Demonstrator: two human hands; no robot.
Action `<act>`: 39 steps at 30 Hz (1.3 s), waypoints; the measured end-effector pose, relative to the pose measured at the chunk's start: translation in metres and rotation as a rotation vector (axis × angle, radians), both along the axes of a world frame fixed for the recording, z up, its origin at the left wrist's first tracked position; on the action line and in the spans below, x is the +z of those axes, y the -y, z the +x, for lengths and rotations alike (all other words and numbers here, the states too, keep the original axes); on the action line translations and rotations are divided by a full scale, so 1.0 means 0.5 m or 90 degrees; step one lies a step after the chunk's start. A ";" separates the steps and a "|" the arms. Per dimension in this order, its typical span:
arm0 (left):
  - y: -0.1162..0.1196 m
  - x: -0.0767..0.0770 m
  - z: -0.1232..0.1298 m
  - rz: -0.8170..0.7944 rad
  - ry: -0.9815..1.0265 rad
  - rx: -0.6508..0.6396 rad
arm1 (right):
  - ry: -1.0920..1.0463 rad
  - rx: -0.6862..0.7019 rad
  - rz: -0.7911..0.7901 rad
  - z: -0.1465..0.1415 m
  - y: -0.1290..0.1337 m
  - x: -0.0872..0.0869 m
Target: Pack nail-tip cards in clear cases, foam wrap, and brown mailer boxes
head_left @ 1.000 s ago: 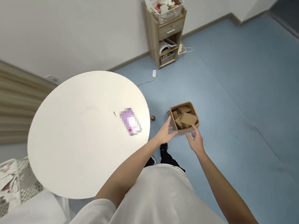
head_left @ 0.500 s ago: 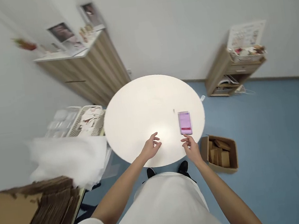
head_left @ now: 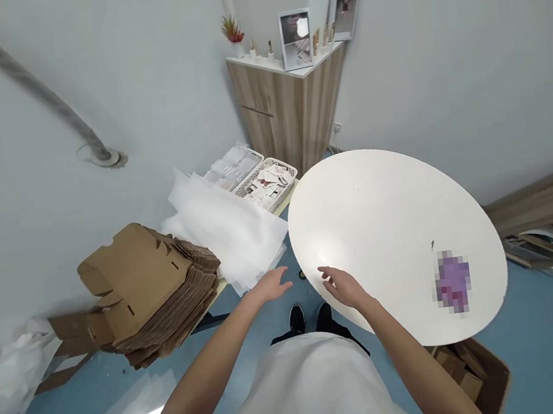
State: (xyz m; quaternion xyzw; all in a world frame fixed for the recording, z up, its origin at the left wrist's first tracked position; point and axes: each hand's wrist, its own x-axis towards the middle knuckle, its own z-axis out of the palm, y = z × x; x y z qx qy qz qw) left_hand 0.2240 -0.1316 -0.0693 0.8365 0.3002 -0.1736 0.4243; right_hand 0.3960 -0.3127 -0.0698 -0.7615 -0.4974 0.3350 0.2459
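My left hand (head_left: 272,285) is held in the air with fingers apart and nothing in it, just below the stack of white foam sheets (head_left: 231,229). Over the left edge of the round white table (head_left: 389,220) hangs my right hand (head_left: 339,285), fingers apart and holding nothing. A phone (head_left: 453,281), pixelated with a purple screen, lies on the right part of the table. Beside it is a small dark item (head_left: 432,245), too small to make out. A pile of flattened brown cardboard boxes (head_left: 139,277) lies left of the foam sheets.
Behind the foam stand a white basket of cards (head_left: 268,184) and a tray of clear packets (head_left: 234,167). A wooden cabinet (head_left: 277,109) bears frames and a plant. An open carton (head_left: 495,368) sits under the table's right side; a shelf (head_left: 548,200) stands far right.
The view has turned left, so the table and phone now appear further right. Both hands have moved left off their places over the table, the left one now beyond its edge.
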 end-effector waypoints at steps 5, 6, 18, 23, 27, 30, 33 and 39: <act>-0.053 0.001 0.010 0.032 -0.041 -0.006 | 0.065 0.127 -0.040 0.035 -0.062 -0.012; -0.063 0.004 0.013 0.036 -0.046 -0.005 | 0.067 0.129 -0.043 0.046 -0.074 -0.017; -0.218 0.018 0.068 0.177 0.033 0.066 | 0.050 0.182 -0.006 0.085 -0.269 -0.032; -0.314 0.015 0.119 0.225 0.084 0.073 | 0.066 0.176 0.035 0.080 -0.372 -0.027; -0.399 -0.002 0.159 0.229 0.095 0.039 | 0.103 0.123 0.066 0.082 -0.464 -0.038; -0.454 -0.023 0.192 0.225 0.083 0.030 | 0.141 0.068 0.047 0.086 -0.534 -0.049; -0.493 -0.047 0.228 0.231 0.042 0.026 | 0.208 0.003 -0.003 0.092 -0.598 -0.056; -0.522 -0.101 0.285 0.258 -0.032 0.028 | 0.272 -0.004 -0.137 0.104 -0.687 -0.065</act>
